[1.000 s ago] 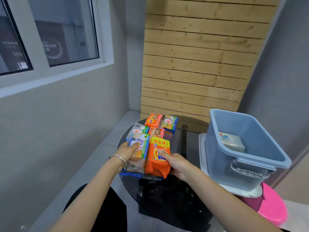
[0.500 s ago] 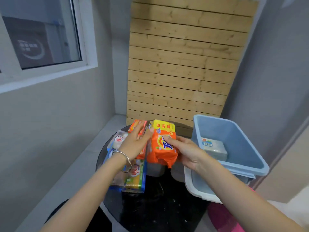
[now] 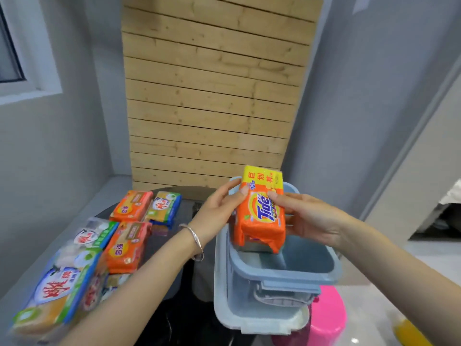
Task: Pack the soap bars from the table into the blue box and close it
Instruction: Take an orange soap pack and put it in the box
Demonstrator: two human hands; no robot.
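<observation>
You have the orange-and-yellow plastic-wrapped Tide soap pack held above the open mouth of the pale blue rigid plastic box, which sits in its pale lid. Your left hand and right hand each keep a closed grip on one side of it, thumbs on the glossy face. This is the loading step, I judge: lower the pack flat and release. The film looks slippery and crinkled. More wrapped soap bars wait on the dark round glossy desk, so packing is far from finished.
</observation>
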